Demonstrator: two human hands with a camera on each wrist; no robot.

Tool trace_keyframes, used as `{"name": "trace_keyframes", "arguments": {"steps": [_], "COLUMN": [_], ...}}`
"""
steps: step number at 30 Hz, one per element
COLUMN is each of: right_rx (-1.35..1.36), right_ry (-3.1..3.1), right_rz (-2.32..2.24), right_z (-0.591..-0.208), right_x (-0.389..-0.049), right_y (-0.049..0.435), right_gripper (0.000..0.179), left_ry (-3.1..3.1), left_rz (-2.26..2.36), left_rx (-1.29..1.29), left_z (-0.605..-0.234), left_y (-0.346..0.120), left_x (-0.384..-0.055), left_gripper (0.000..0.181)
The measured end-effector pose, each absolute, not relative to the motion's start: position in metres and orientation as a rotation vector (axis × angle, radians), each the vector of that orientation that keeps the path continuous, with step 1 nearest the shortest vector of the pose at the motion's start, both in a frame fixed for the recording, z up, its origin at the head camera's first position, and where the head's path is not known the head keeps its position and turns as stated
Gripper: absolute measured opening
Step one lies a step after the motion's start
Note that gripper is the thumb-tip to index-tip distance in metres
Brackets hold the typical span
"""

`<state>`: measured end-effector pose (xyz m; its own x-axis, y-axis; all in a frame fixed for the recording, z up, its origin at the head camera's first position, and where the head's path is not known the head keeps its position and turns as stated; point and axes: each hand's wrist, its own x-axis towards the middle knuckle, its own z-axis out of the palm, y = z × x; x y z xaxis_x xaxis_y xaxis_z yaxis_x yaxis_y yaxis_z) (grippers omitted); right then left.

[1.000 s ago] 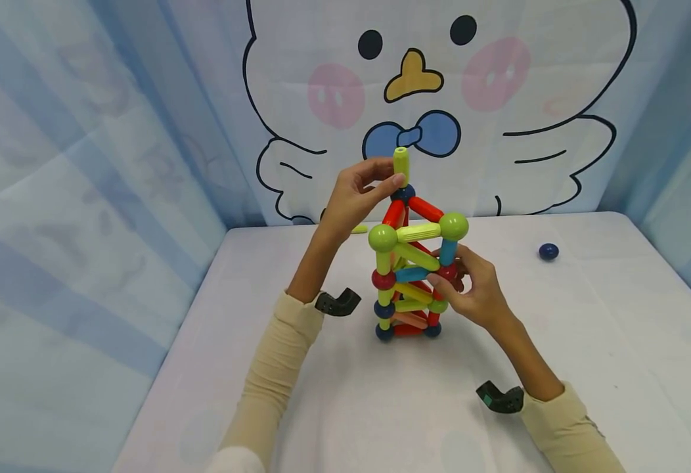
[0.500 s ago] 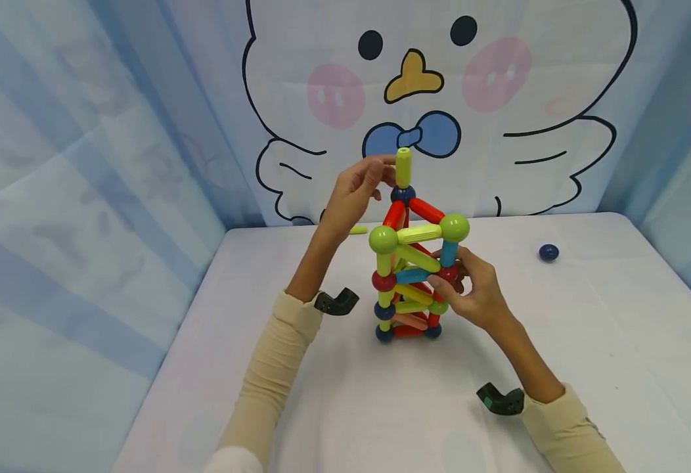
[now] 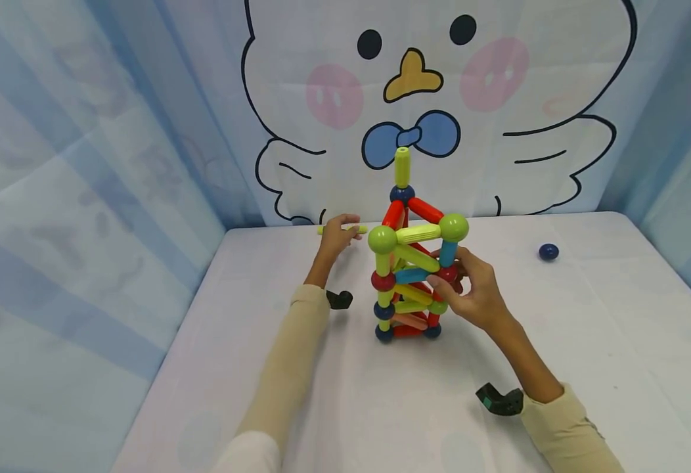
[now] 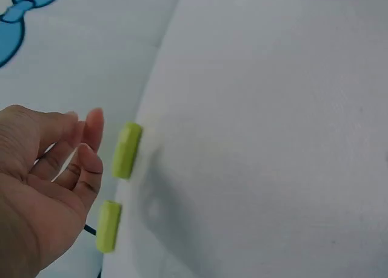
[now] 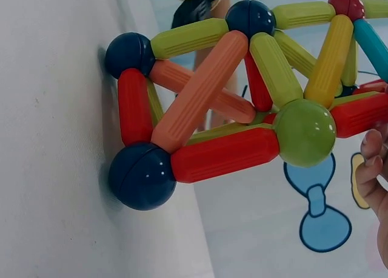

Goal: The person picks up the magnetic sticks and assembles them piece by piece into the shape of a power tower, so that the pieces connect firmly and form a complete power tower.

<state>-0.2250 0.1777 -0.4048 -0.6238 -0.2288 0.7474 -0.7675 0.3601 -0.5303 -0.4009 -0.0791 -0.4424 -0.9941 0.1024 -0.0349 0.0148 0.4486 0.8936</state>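
Note:
A tower of magnetic rods and balls stands upright on the table. Topping it, a yellow-green rod points straight up from a dark blue ball. My right hand holds the tower's right side, thumb and fingers around a red ball. At the table's back edge, my left hand hovers over loose yellow-green rods, holding nothing. In the left wrist view its bent fingers are just short of one rod, with a second rod lying beyond.
A loose dark blue ball lies at the back right of the white-covered table. Behind the table hangs a curtain with a cartoon print. Each wrist wears a black camera mount, the left one close beside the tower.
My left hand has let go of the upright top rod and moved down and left to the loose rods. The rod stays standing on the tower. My right hand keeps its hold.

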Motion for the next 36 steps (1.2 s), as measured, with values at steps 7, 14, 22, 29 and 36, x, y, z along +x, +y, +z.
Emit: {"name": "trace_keyframes", "arguments": {"steps": [7, 14, 22, 29, 36], "right_rx": [0.873, 0.864, 0.873, 0.866, 0.877], "right_ry": [-2.083, -2.086, -2.080, -2.084, -2.069], "right_rz": [1.231, 1.235, 1.222, 1.226, 1.235], "right_z": [-0.405, -0.405, -0.406, -0.405, -0.404], "right_x": [-0.224, -0.222, -0.224, -0.224, -0.224], "right_y": [0.180, 0.178, 0.181, 0.180, 0.179], "right_gripper": [0.040, 0.041, 0.039, 0.038, 0.039], "left_ry": [2.699, 2.816, 2.905, 2.367, 1.917], "left_rz": [1.464, 1.163, 0.909, 1.858, 2.279], "left_rx": [0.023, 0.126, 0.276, 0.519, 1.002], "left_z": [-0.467, -0.472, -0.464, -0.414, -0.336], "left_y": [-0.075, -0.076, -0.068, -0.070, -0.075], "left_x": [-0.411, -0.410, -0.408, -0.385, -0.321], "left_gripper": [0.042, 0.037, 0.029, 0.033, 0.033]}}
